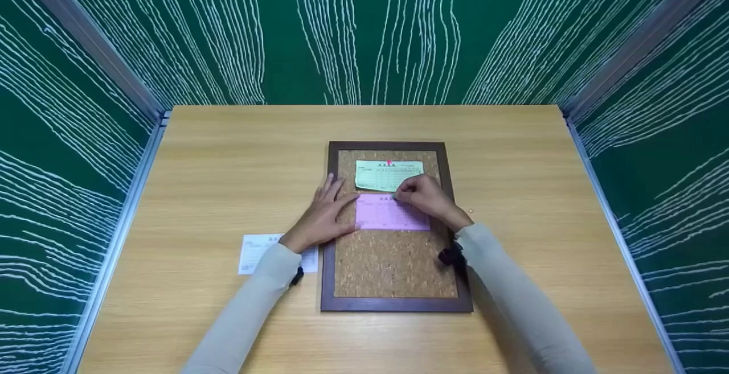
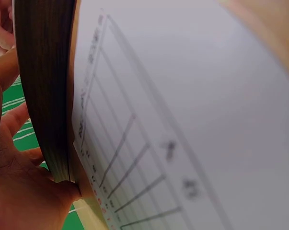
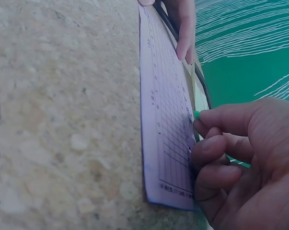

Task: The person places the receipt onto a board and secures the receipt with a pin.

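Note:
A pink printed form (image 1: 392, 214) lies on a framed corkboard (image 1: 393, 266). At its top edge my right hand (image 1: 424, 194) pinches a small green push pin (image 3: 197, 114) between thumb and forefinger. My left hand (image 1: 326, 214) rests over the board's left side with fingers spread, thumb and a fingertip touching the left edge of the pink form. Just above it is a green form (image 1: 379, 176) with a pink push pin (image 1: 389, 162) at its top. The right fingers overlap the green form's lower right part. The green pin's point is hidden.
A white printed form (image 1: 253, 254) lies on the wooden table (image 1: 228, 163) left of the board, partly under my left forearm. Small specks sit right of the board. Green walls with white wavy lines (image 1: 307, 38) enclose the table's back and sides.

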Demonstrator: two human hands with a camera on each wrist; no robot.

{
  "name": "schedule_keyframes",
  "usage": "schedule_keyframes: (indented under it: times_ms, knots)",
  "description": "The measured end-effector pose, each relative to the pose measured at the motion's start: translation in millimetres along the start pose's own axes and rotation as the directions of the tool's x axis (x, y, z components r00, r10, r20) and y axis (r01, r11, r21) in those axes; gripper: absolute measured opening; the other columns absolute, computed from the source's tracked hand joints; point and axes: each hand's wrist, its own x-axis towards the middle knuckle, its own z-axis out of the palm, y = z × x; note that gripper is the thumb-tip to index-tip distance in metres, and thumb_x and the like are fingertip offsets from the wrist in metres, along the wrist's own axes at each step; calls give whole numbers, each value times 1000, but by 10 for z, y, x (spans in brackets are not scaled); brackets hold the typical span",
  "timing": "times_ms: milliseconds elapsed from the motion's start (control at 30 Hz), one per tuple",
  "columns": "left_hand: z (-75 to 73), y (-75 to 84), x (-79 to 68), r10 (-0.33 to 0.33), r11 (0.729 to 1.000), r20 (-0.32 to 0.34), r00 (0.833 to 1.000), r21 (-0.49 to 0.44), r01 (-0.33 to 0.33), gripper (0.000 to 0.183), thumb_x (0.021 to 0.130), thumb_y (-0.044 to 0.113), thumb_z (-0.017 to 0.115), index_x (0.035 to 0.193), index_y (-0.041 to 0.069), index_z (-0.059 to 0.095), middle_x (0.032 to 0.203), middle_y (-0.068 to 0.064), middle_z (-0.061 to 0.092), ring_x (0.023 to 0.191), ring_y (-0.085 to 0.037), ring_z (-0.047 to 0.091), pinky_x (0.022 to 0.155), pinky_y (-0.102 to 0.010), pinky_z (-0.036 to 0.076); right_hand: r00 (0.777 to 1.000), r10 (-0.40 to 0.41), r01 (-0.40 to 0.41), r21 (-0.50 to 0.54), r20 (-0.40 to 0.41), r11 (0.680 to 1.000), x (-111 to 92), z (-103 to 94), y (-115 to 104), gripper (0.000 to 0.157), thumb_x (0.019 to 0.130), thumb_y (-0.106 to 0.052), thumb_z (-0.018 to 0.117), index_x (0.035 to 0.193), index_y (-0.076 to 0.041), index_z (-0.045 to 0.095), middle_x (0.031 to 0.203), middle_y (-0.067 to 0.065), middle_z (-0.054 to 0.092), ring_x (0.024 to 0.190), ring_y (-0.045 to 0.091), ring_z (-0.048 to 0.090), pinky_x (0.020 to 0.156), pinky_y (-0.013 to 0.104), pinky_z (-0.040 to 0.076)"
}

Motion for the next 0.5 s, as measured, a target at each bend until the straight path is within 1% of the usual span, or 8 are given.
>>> schedule_keyframes:
  times_ms: [300, 500]
  knots:
    - [5, -5, -3, -2, 1000, 0, 1000, 1, 2, 77, 100, 53, 77, 164, 19, 54, 183, -19, 16, 170, -39, -7, 135, -62, 3, 1000, 14, -14, -5, -6, 1000, 1, 16, 13, 10, 98, -5, 79, 91, 0, 84, 82, 2, 74, 72, 11, 56, 66, 22, 45]
    - [11, -11, -4, 4, 1000, -8, 1000, 0, -4, 77, 100, 52, 77, 164, 18, 54, 182, -20, 17, 170, -40, -7, 135, -64, 3, 1000, 26, -26, -8, 0, 1000, 1, 19, -2, 10, 98, -6, 79, 92, 0, 85, 82, 2, 72, 72, 12, 56, 65, 23, 45]
